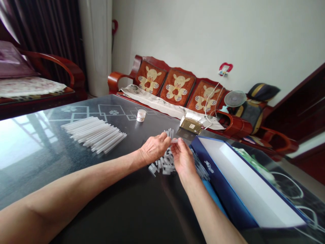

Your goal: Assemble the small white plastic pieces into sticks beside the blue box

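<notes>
A small whitish, translucent tube-like piece (174,140) spans the gap between my two hands. My left hand (156,146) is closed, its thumb and fingers pinching the left end. From the other side, my right hand (183,157) grips the piece between thumb and fingertips. Just beneath both hands lies a loose pile of short, translucent cap-like pieces (166,164), partly hidden by the fingers. Beside my right wrist, a bundle of thin, dark sticks (201,166) lies against the blue box (223,183). Farther left, long white tubes (93,134) lie side by side in a row.
A small white patterned cup or jar (141,116) stands beyond the hands on the dark glossy table (114,200). A gold-and-white tissue box (191,124) sits at the far edge. Green-white packaging (256,164) and white cables (291,186) lie right of the open box.
</notes>
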Demonstrator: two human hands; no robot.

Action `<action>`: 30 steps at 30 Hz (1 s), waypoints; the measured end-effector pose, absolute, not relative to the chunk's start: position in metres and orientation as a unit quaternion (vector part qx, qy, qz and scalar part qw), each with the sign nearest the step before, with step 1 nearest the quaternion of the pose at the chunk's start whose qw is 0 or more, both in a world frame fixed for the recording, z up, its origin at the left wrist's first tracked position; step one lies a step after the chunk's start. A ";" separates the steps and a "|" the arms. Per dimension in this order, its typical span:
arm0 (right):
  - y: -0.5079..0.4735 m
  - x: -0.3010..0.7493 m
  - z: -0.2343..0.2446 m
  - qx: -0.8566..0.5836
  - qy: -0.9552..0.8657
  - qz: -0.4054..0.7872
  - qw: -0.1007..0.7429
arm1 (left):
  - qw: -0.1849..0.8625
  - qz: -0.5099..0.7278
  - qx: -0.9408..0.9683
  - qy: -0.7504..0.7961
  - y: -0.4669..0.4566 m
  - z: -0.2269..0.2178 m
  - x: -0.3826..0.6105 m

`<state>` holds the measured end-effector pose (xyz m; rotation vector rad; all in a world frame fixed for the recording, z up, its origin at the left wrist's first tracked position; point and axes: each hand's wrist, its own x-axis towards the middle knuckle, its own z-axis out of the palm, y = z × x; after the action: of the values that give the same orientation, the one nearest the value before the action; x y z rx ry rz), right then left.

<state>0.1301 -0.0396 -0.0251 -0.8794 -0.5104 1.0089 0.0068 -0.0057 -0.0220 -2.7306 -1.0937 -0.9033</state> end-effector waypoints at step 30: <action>-0.025 0.209 -0.050 -0.689 -0.633 0.009 0.354 | -0.591 -0.379 -0.605 -0.377 0.034 -0.015 -0.009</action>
<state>0.2087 -0.0247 -0.0498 -1.7805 -1.6354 0.0237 -0.0088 0.0344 -0.0149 -3.3021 -2.0575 -2.0678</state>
